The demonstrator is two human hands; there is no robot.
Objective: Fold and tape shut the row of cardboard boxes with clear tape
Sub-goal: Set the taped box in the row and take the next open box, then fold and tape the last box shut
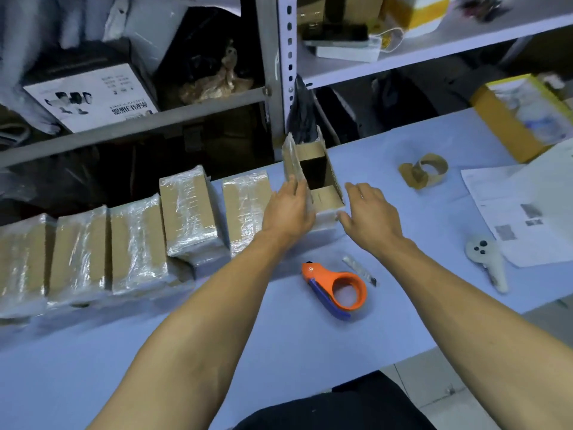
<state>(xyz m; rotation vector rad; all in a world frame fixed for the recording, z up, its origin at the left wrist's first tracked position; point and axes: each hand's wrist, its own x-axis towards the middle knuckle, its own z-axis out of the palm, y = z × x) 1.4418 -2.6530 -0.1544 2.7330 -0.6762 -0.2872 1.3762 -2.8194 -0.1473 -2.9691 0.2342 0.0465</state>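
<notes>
The left hand hides part of the open box; its inside is dark.

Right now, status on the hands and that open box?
Left hand on raised flap, right hand open beside open box. Five boxes taped. Tape dispenser lies idle, nothing blocking.
</notes>
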